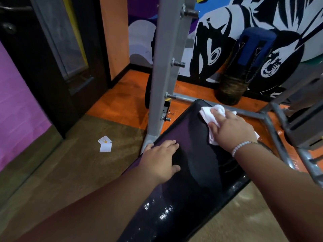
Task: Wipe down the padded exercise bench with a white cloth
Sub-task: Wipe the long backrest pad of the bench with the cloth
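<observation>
The right hand point(230, 130) is pressing flat on the white cloth point(212, 113), fingers spread over the bunched fabric and holding it down against the far end of the padded bench point(197, 165), close to its rounded top corner. The left hand point(161, 159) is lying open, palm down and fingers loosely together, on the pad's left edge, seemingly steadying the worktop. Judging by the wet glints on the near stretch of the pad and the duller band in the middle, the wiping is looking well underway, though it is not possible to say which parts are already clean; the far corner under the cloth is the part being worked now, and the strip along the left edge beneath the left hand is likely waiting. Room for moving is tight at the far end: the grey upright post point(166, 67) is standing just beside the pad's left edge, and the metal frame tubes point(272, 130) are running close along the right, just past the cloth. Toward the camera the pad is lying open and unobstructed, with bare floor point(70, 172) on both sides.
</observation>
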Available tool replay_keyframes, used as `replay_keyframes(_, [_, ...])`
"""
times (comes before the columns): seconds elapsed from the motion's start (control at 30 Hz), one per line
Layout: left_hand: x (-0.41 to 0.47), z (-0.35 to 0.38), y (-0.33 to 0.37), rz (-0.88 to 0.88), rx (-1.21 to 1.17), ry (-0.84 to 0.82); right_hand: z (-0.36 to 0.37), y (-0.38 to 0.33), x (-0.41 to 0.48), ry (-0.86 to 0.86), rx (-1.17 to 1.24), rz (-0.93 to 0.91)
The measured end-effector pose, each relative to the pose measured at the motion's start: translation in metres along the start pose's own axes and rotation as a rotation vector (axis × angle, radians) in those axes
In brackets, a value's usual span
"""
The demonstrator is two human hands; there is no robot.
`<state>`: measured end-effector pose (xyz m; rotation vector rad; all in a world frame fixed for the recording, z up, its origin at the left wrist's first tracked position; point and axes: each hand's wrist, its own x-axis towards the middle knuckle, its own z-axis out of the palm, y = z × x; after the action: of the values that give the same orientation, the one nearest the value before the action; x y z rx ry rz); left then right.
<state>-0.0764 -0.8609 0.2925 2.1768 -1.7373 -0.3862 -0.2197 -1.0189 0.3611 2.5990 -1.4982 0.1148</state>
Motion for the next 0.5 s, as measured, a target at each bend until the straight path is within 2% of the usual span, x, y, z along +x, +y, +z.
replay_keyframes(0.27, [0.003,0.005,0.003,-0.048,0.072,-0.022,0.001,-0.027,0.066,-0.148,0.155,0.078])
replay_keyframes(0.5, [-0.002,0.011,0.012,-0.032,0.145,0.021,-0.006,-0.012,0.054,-0.199,0.127,0.054])
